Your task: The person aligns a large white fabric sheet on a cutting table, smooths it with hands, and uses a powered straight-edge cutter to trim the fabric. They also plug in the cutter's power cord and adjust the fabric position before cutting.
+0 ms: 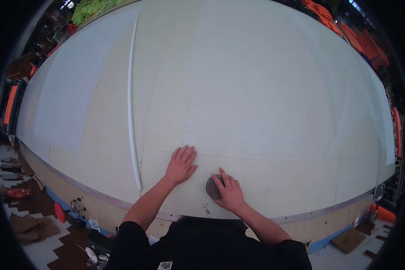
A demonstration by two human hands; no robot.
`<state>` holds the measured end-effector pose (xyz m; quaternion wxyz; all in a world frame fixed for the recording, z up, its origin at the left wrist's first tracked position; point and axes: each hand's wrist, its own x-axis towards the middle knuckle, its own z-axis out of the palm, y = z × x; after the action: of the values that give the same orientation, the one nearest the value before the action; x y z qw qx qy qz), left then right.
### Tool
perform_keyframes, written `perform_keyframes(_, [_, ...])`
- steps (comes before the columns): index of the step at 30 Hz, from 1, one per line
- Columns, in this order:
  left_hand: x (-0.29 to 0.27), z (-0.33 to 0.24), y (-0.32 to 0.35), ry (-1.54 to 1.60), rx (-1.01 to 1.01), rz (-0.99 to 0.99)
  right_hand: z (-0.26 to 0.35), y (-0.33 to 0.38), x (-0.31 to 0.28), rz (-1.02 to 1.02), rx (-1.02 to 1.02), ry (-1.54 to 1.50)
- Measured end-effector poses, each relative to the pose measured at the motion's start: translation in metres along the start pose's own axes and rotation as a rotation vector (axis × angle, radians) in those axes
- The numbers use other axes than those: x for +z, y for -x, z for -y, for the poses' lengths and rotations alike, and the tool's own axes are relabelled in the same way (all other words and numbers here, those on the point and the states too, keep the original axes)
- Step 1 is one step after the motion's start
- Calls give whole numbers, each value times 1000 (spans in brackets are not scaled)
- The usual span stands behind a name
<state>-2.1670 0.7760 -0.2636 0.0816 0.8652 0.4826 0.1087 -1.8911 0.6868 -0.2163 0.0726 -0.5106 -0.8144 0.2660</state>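
Note:
A wide cutting table (256,90) is covered with pale sheet material that fills most of the view. My left hand (181,164) lies flat on the sheet, fingers spread, pressing down near the front edge. Just to its right, my right hand (230,192) rests on a small dark round object (211,188), fingers curved over its right side. A long thin white rod (131,103) lies on the sheet to the left of my left hand, running from the far side to near the front edge.
The table's front edge (99,198) has a metal strip and a blue band below. Cardboard scraps (29,225) and a red disc (59,211) lie on the floor at left. Orange stacks (360,42) line the far right, green material (92,8) the far left.

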Motion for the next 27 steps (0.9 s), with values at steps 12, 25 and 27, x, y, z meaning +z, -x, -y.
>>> perform_keyframes(12, [18, -19, -5, 33, 24, -68, 34, -10, 6, -60, 148, 91])
perform_keyframes(25, [26, -15, 13, 71, -34, -70, 32, -53, -24, -1, 433, -399])
perform_keyframes(27, [24, -15, 20, 89, -52, -71, 35, -78, -37, -45, 402, -335])
